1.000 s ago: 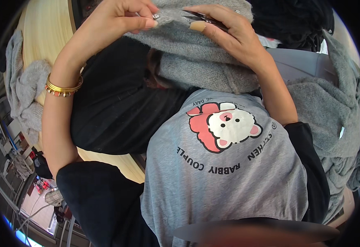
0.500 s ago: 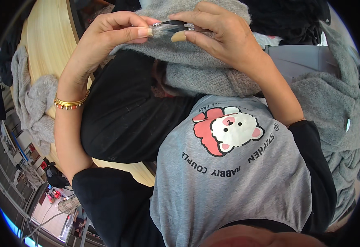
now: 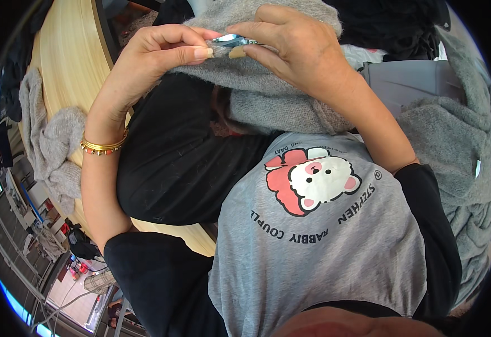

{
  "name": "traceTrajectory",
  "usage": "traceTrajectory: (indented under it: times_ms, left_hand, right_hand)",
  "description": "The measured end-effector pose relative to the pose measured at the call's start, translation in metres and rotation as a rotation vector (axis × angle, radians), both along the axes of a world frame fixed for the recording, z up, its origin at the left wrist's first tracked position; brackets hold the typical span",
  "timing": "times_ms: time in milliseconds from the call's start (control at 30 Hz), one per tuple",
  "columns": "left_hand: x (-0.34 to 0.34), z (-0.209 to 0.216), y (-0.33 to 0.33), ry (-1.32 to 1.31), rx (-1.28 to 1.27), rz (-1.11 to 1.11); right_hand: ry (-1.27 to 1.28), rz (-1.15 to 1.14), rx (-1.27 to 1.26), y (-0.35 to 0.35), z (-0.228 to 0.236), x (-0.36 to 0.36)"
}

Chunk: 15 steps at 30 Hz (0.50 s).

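My left hand [image 3: 158,50] pinches a bit of fuzzy grey knit fabric [image 3: 245,74] between thumb and fingers, at the top middle of the view. Just right of it, small metal thread snips [image 3: 235,41] lie between the thumb and fingers of my right hand [image 3: 304,48]. Their blades point left to the pinched spot and catch the light. A tan cover sits on my right thumb tip. The knit drapes over my lap below both hands. Whether the blades touch a thread is too small to tell.
A pale wooden table [image 3: 65,42] curves along the left, with a beige-grey knit piece [image 3: 63,140] on it. More grey knit [image 3: 447,146] hangs at the right beside a grey plastic surface [image 3: 414,84]. Black cloth [image 3: 394,25] lies at the far right.
The snips have turned, so their blades now shine instead of looking dark. My left hand has shifted slightly right, and my right hand slightly left. Both keep their hold.
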<state>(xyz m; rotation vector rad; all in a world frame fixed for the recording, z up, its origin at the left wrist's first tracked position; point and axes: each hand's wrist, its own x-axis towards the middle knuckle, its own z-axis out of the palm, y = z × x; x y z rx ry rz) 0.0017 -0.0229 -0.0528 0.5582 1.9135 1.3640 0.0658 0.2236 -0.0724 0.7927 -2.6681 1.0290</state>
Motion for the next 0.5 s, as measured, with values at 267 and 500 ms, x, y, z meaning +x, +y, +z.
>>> traceTrajectory:
  times_ms: [267,500]
  left_hand:
    - [0.001,0.0,0.003,0.004,-0.013,-0.013]
    - [0.0,-0.004,0.003,0.042,-0.037,-0.006]
  right_hand:
    - [0.129,-0.014,0.047,-0.003,-0.009,0.002]
    - [0.106,-0.025,0.062,-0.003,-0.01,0.003]
